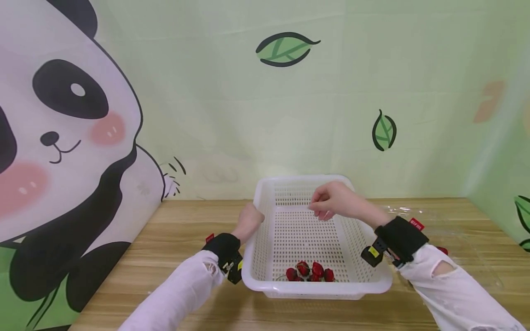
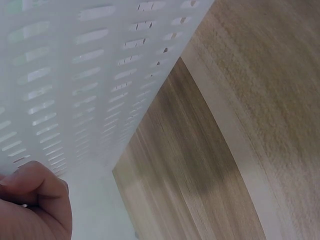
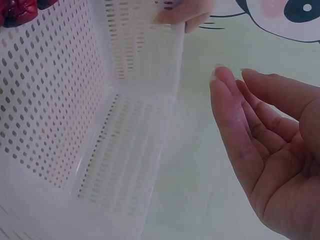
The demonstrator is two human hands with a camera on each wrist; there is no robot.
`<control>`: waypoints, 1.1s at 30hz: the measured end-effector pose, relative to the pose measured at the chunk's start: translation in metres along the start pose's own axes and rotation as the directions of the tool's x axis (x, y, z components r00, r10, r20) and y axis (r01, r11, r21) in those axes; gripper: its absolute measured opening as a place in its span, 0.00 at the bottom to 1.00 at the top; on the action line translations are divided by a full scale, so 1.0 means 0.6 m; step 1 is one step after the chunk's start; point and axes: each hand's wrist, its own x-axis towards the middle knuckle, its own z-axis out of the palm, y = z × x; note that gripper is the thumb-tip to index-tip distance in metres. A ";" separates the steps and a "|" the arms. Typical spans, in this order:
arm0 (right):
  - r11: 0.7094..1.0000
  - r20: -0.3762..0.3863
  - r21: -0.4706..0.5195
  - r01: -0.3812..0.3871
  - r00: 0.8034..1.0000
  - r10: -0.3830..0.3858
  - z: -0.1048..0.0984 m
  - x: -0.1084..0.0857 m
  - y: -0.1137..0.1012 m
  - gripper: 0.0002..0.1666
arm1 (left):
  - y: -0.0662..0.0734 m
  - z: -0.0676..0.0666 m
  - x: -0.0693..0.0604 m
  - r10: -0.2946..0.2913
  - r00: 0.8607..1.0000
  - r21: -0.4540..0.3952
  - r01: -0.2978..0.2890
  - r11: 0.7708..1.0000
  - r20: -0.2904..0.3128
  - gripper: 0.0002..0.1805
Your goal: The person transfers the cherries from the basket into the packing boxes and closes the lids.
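Observation:
A white perforated plastic basket (image 1: 308,287) stands on the wooden table. Small glossy red fruits (image 1: 317,269), some with thin stems, lie bunched at its near end; their exact kind is unclear. My left hand (image 1: 250,219) grips the left rim of the basket, its curled fingers also visible in the left wrist view against the slotted side wall (image 2: 90,60). Above the basket's right half hovers my right hand (image 1: 337,200), fingers slightly bent and holding nothing. In the right wrist view a gap shows between thumb and fingertips (image 3: 220,87).
A clear plastic container (image 1: 463,243) lies right of the basket, partly behind my right forearm, with a red item (image 1: 442,250) at it. Behind the table (image 1: 174,239) hangs a green backdrop (image 1: 223,110) printed with a panda and leaves.

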 end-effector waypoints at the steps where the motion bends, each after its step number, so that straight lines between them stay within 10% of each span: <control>1: 1.000 0.004 -0.004 0.002 1.000 -0.002 0.003 0.001 0.000 0.04 | 0.000 0.000 0.000 0.000 1.000 0.001 0.000 1.000 -0.001 0.16; 33: 0.993 0.290 -0.106 0.045 0.957 -0.013 0.091 0.017 0.035 0.03 | 0.002 0.000 0.000 0.001 1.000 0.030 0.000 1.000 -0.026 0.15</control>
